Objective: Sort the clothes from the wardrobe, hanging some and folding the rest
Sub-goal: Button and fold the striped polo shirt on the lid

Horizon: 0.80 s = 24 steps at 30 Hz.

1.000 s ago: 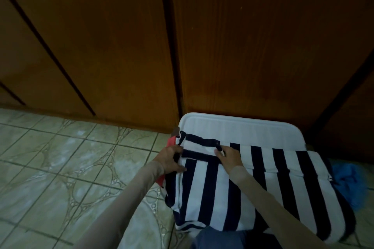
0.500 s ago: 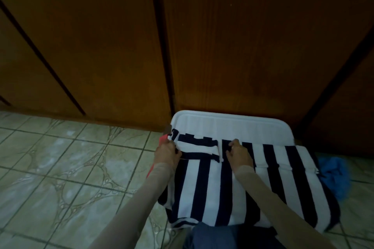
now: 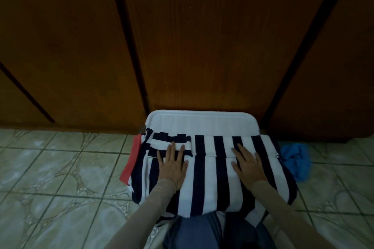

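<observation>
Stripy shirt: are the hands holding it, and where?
Nothing is gripped. Both the left hand and the right hand lie flat with straight fingers, pressing on top of the striped garment.

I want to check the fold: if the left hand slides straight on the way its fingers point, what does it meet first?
The left hand would first meet the folded sleeve band of the striped garment, which its fingertips already touch.
</observation>
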Available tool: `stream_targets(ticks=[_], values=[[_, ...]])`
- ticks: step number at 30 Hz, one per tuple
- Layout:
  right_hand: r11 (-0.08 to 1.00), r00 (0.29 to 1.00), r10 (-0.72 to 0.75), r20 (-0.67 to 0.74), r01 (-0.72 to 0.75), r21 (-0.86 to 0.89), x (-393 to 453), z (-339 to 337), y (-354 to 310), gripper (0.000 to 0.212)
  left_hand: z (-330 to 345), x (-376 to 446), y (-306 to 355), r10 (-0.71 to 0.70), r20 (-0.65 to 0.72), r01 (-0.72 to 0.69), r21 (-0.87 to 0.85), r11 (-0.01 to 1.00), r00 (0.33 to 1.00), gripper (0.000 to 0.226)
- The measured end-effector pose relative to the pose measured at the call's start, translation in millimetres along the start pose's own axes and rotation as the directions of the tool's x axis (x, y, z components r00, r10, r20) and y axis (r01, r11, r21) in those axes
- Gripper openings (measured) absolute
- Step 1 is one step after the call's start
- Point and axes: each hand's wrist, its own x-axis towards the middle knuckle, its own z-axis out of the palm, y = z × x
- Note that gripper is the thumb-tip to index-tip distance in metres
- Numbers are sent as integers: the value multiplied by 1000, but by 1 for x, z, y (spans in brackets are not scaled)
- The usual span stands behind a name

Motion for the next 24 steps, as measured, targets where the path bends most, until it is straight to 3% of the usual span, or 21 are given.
stream_targets(ticks=[2,4,5,7,24], values=[[999,999,-1,34,2,-36,0,1,6,66,3,3,-3,12,-6,-11,13,1000,1000,59],[1000,999,19,26,-19,15,-1,4,9,52,5,4,-6,36,-11,-36,-6,999,999,82],[999,999,21,44,-23,34,-1,7,10,52,6,5,-8,43,-7,-43,-13,999,999,96],[999,999,19,31,-20,35,-3,8,11,54,9,8,-10,49,-18,-49,-34,998,999,103],[994,999,-46,-22,43,-102,66,9,19,68,6,72,-15,66,-92,-68,-23,997,994,66]])
